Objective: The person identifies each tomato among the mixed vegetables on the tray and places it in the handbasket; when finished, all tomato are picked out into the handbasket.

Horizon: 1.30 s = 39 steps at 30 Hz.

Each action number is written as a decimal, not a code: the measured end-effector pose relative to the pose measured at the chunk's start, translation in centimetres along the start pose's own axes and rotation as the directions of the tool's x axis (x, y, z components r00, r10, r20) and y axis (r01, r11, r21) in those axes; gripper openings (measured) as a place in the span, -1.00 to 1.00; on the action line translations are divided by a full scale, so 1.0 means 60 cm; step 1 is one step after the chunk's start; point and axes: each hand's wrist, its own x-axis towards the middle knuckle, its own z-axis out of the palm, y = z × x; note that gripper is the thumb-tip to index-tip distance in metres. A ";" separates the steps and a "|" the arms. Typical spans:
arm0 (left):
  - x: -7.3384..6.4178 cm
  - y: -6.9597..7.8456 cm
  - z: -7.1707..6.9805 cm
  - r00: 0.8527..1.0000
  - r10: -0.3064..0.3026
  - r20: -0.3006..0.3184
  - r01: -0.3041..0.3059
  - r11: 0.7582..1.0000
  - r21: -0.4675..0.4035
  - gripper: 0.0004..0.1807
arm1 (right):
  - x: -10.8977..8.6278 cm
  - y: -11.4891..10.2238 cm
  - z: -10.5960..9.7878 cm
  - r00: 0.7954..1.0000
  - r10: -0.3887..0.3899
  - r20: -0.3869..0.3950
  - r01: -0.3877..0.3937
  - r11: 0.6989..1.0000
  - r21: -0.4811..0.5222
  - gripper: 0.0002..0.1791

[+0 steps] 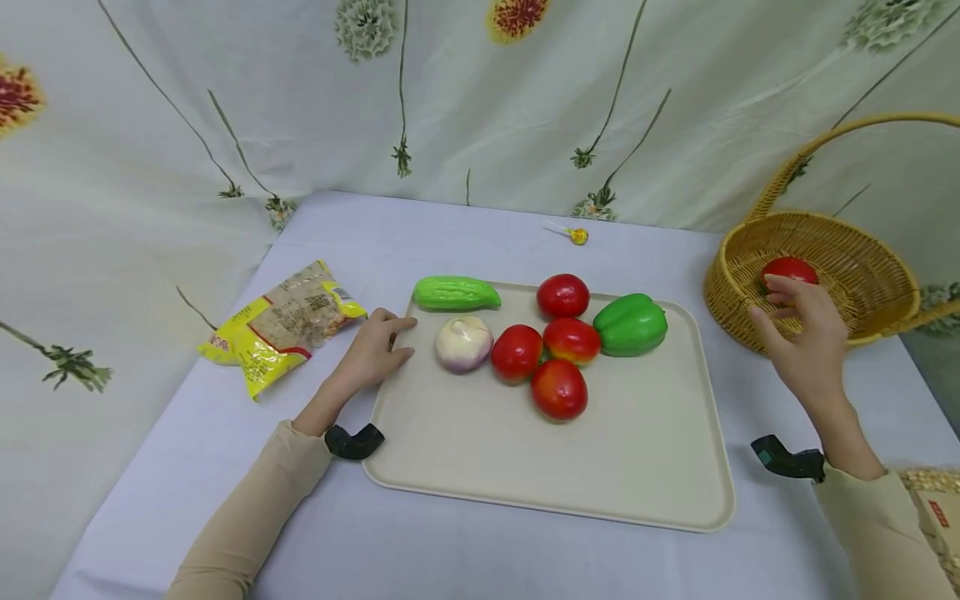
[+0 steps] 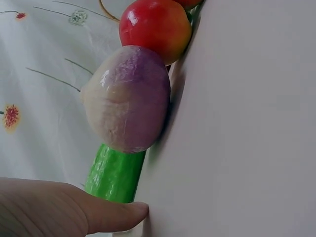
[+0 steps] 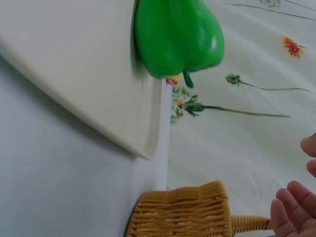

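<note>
My left hand (image 1: 375,352) rests at the left rim of a beige tray (image 1: 637,467), its thumb on the tray surface in the left wrist view, holding nothing. On the tray lie a green bitter melon (image 1: 457,293), a white and purple onion or turnip (image 1: 463,343), several red, tomato-like round fruits (image 1: 558,390), one of them yellowish (image 1: 572,340), and a green bell pepper (image 1: 630,325). My right hand (image 1: 810,342) hovers over the near side of a wicker basket (image 1: 731,292), fingers loosely bent and apart. Inside the basket sits a red round fruit (image 1: 789,268), partly hidden behind the fingers.
A yellow snack packet (image 1: 277,325) lies left of the tray. Behind the tray is a wrapped lollipop (image 1: 577,236). The basket's tall handle (image 1: 780,179) arches up at the right. A woven item (image 1: 937,508) shows at the lower right edge, and a floral cloth (image 1: 480,100) hangs behind.
</note>
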 end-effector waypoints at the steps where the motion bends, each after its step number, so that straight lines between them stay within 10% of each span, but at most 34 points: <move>1: 0.000 0.000 0.001 1.000 -0.005 -0.002 0.005 1.000 -0.006 -0.50 | -0.003 -0.004 0.003 1.000 -0.015 0.005 0.015 1.000 0.007 -0.51; 11: 0.003 -0.003 0.009 0.999 -0.038 -0.029 0.035 0.997 -0.070 -0.43 | -0.035 -0.054 0.033 0.987 -0.116 0.114 0.105 0.990 0.099 -0.45; 19: 0.006 -0.006 0.014 0.999 -0.038 -0.036 0.035 0.997 -0.069 -0.40 | -0.059 -0.096 0.073 0.935 -0.237 0.266 0.168 0.952 0.256 -0.38; 27: 0.003 -0.003 0.016 0.998 -0.039 -0.047 0.036 0.997 -0.063 -0.39 | -0.074 -0.123 0.110 0.851 -0.308 0.425 0.163 0.925 0.344 -0.43; 39: 0.003 -0.001 0.015 0.998 -0.045 -0.045 0.041 0.997 -0.072 -0.38 | -0.088 -0.165 0.143 0.665 -0.329 0.670 0.202 0.943 0.263 -0.32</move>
